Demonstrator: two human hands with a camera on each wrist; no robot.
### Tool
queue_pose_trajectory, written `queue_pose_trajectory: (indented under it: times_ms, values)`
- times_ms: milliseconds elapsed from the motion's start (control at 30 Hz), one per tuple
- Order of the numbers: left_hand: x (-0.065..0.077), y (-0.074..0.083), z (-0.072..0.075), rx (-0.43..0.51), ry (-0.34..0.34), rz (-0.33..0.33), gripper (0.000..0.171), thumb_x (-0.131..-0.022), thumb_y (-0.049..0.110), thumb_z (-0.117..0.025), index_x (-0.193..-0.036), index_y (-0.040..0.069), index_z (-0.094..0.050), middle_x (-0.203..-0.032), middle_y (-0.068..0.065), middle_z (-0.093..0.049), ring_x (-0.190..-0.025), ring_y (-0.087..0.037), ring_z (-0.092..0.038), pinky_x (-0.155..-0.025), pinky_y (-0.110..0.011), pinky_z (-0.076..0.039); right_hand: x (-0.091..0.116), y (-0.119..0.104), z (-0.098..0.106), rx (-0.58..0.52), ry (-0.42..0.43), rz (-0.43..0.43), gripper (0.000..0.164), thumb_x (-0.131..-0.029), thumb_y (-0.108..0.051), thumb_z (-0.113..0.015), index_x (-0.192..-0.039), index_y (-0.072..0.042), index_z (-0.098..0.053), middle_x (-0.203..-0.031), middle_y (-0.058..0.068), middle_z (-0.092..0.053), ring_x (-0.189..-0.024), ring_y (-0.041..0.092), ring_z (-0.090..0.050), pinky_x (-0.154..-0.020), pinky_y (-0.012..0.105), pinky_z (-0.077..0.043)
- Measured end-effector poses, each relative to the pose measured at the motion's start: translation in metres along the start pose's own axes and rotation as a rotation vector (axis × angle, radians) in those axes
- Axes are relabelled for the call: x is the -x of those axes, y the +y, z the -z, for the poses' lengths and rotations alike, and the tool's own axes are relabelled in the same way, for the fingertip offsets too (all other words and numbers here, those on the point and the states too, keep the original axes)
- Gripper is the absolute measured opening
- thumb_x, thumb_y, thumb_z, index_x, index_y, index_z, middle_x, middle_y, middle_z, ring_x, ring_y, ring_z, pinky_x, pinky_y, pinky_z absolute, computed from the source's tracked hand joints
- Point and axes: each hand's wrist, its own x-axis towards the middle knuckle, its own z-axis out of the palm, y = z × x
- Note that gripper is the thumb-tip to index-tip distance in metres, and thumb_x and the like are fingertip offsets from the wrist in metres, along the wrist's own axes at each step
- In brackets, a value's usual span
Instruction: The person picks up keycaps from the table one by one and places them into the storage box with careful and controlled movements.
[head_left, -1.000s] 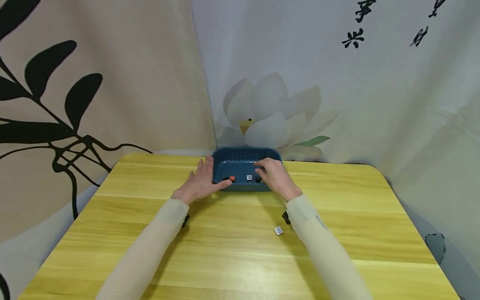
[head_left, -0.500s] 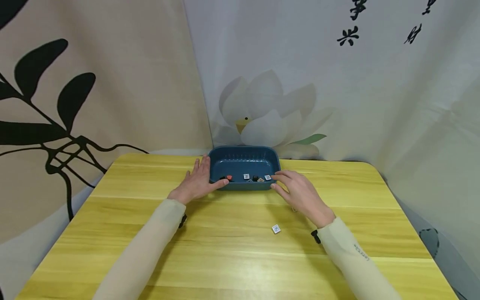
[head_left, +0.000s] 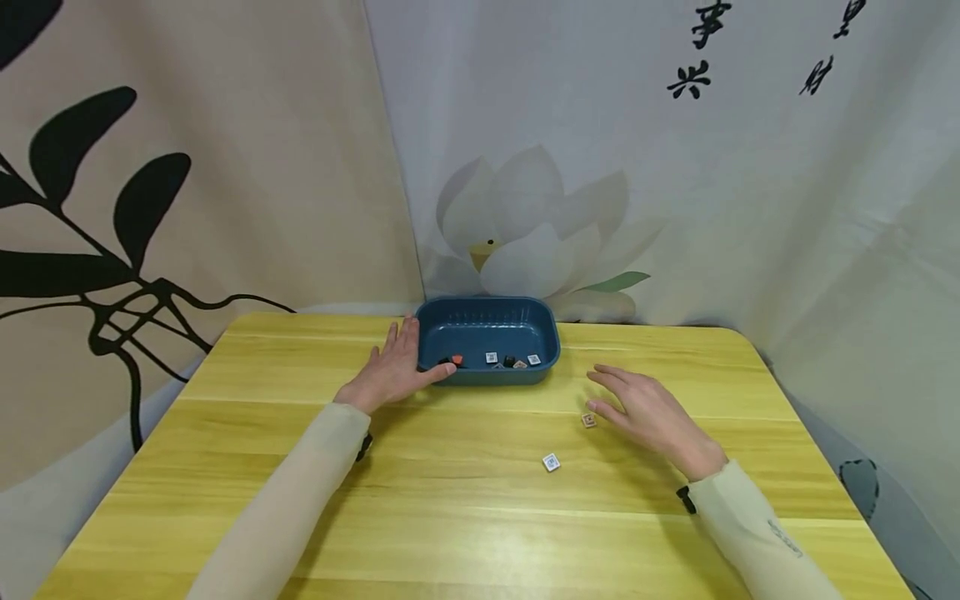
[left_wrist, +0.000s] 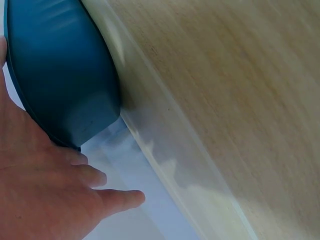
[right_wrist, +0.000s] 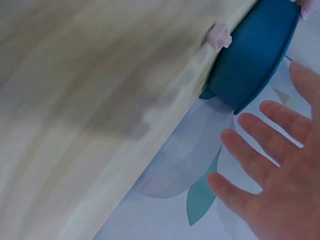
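Note:
A dark blue plastic bin [head_left: 489,377] stands at the table's back edge. My left hand [head_left: 390,367] rests against the bin's left side with straight, spread fingers, its thumb over the near rim. Along the near side of the bin's floor lie several small pieces: an orange-red one [head_left: 457,360], a black one [head_left: 510,362], and white pieces with dark markings, among them a white square piece [head_left: 491,357]. My right hand [head_left: 652,412] hovers over the table right of the bin, fingers extended, holding nothing. Beside its thumb lies a small pinkish-tan block [head_left: 588,421].
A white square piece with dark marks [head_left: 551,462] lies on the wooden table [head_left: 450,517], nearer than the pinkish block. Behind the table hangs a printed curtain [head_left: 562,100] with a lotus, leaves and black characters.
My right hand has come out of the bin and moved right and nearer, uncovering pieces in the bin and the pinkish block. My left hand has stayed at the bin's left side.

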Motion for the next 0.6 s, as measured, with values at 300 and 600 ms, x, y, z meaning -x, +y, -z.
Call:
queue_pose_trajectory:
  times_ms: [300, 600]
  values:
    - [-0.001, -0.003, -0.001, -0.004, -0.001, 0.003, 0.129, -0.086, 0.09, -0.042, -0.164, 0.001, 0.008, -0.172, -0.018, 0.01, -0.158, -0.039, 0.009, -0.12, -0.069, -0.008, 0.009, -0.005, -0.013, 0.021, -0.143, 0.01, 0.064, -0.101, -0.047, -0.065, -0.151, -0.009, -0.054, -0.154, 0.014, -0.052, -0.14, 0.038, -0.049, -0.107, 0.074, -0.034]
    - [-0.001, -0.004, -0.002, -0.003, 0.01, 0.0, 0.128, -0.087, 0.089, -0.043, -0.164, 0.0, 0.007, -0.172, -0.018, 0.009, -0.158, -0.039, 0.008, -0.12, -0.069, -0.008, 0.01, -0.013, -0.018, 0.091, -0.165, 0.081, 0.049, -0.096, -0.032, -0.077, -0.137, -0.009, -0.067, -0.137, 0.013, -0.065, -0.12, 0.031, -0.065, -0.1, 0.057, -0.05]
